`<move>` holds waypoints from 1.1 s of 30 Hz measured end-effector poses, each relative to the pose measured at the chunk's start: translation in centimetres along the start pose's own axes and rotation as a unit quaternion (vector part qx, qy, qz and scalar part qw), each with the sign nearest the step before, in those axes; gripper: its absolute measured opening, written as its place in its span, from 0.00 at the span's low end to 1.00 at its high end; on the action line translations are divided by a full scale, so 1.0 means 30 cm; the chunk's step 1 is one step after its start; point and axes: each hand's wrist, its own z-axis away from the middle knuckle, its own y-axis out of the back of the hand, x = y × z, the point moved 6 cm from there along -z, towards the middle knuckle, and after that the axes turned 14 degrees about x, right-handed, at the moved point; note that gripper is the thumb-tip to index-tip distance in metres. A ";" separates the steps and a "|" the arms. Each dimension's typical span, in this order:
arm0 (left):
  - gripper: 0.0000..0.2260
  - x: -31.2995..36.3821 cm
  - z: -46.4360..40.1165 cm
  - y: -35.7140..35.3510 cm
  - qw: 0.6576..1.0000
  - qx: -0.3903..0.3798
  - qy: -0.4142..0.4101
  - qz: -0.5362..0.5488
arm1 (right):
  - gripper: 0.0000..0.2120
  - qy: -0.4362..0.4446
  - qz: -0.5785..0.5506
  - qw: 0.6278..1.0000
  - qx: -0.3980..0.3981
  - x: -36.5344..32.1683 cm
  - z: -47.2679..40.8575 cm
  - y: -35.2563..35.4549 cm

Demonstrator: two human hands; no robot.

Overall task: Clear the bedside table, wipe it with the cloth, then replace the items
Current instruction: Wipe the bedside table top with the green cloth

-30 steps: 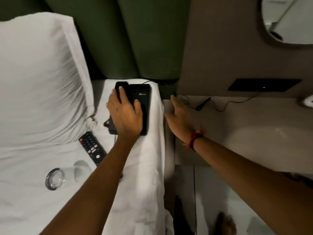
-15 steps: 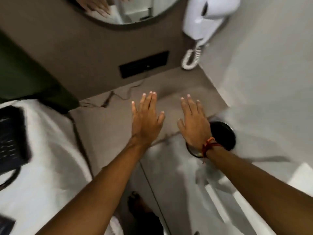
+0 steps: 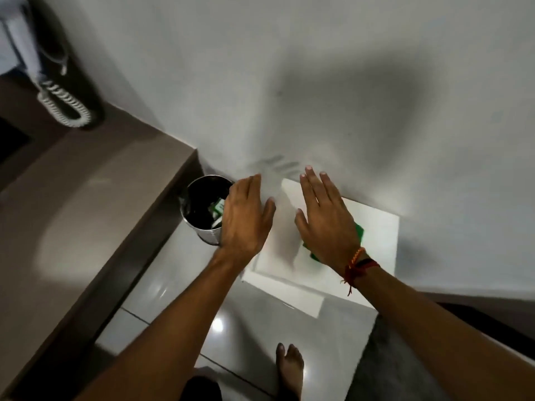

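A green cloth (image 3: 359,231) lies on a low white square stand (image 3: 376,241) against the wall, mostly hidden under my right hand (image 3: 327,221). That hand hovers just above the cloth, fingers spread and holding nothing. My left hand (image 3: 246,218) is also open, fingers apart, over the stand's left edge and the rim of a metal bin. The brown bedside table top (image 3: 86,204) runs along the left, bare where it shows. The telephone, remote and glass are out of view.
A round metal waste bin (image 3: 199,209) with some litter inside stands on the glossy floor tiles between the table and the white stand. A white wall handset with a coiled cord (image 3: 62,105) hangs at upper left. My bare foot (image 3: 289,369) is below.
My view has swung right, from the bed with the black telephone to the table and then to the floor corner. My left hand left the telephone; both open hands now reach over the white stand.
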 end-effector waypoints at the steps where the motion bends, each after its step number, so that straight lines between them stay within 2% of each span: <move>1: 0.24 0.055 0.017 -0.032 1.000 -0.004 -0.021 -0.011 | 0.30 -0.024 -0.010 1.000 0.003 0.065 0.036 -0.001; 5: 0.22 0.200 0.067 -0.131 0.995 -0.041 -0.069 -0.061 | 0.28 -0.071 -0.032 0.997 0.016 0.217 0.152 -0.026; 9: 0.25 0.285 0.118 -0.231 0.990 -0.094 -0.061 -0.082 | 0.27 -0.087 -0.052 0.995 0.005 0.290 0.217 -0.066; 15: 0.20 0.299 0.121 -0.309 0.990 -0.131 0.036 -0.032 | 0.26 -0.086 -0.084 0.993 -0.004 0.298 0.244 -0.106; 18: 0.16 0.278 0.103 -0.309 0.979 -0.137 0.122 0.084 | 0.26 -0.097 -0.097 0.990 0.014 0.269 0.222 -0.093; 20: 0.13 0.242 0.080 -0.278 0.962 -0.113 0.185 0.167 | 0.26 -0.088 -0.091 0.991 0.033 0.227 0.191 -0.074; 25: 0.14 0.052 0.009 -0.087 0.901 -0.005 0.292 0.320 | 0.27 -0.003 -0.082 0.995 0.064 -0.013 0.059 -0.053; 28: 0.14 -0.175 -0.019 0.094 0.859 0.065 0.348 0.369 | 0.29 0.058 -0.094 0.992 0.057 -0.289 -0.021 -0.084; 30: 0.16 -0.280 -0.012 0.168 0.839 0.078 0.373 0.388 | 0.29 0.076 -0.092 0.992 0.046 -0.417 -0.042 -0.110; 33: 0.17 -0.558 0.023 0.322 0.804 0.110 0.416 0.411 | 0.31 0.141 -0.093 0.985 0.031 -0.735 -0.076 -0.171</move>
